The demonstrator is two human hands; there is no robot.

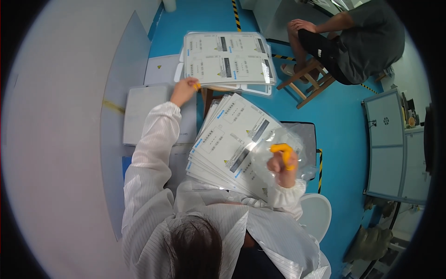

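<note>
The widest way for a hand runs to the right, over the blue floor (343, 121) between the lap sheets (241, 123) and the cabinet (384, 137). Close in on that side, clear film (302, 153) and the right hand (283, 162) cover the sheets' right edge, with a dark pad (309, 129) just beyond. A narrow gap separates the lap sheets from the far stack (227, 58); a wooden stool edge shows in it, and the left hand (185, 90) blocks its left end. Leftward, a white box (146, 114) and an upright panel (126, 76) close things off. Far right, a seated person (371, 44) bars the way.
</note>
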